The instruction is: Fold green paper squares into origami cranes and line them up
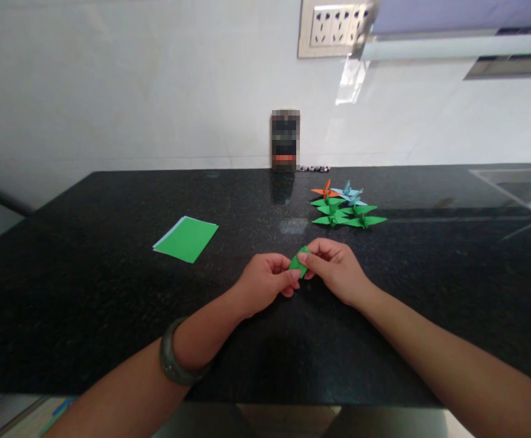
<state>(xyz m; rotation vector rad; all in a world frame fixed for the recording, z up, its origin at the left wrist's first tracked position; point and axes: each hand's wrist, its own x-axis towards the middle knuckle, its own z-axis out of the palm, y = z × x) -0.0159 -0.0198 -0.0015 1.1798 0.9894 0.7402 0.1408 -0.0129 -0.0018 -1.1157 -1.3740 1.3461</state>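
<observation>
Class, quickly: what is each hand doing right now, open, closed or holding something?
Left hand: closed, holding the folded green paper.
Right hand: closed, pinching the same paper.

A grey-green bangle (pixel 169 360) rings the left forearm (pixel 210 331).

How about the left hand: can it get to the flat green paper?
Probably yes: nothing stands between the left hand and the flat green paper, though it's busy pinching the folded green piece.
</observation>
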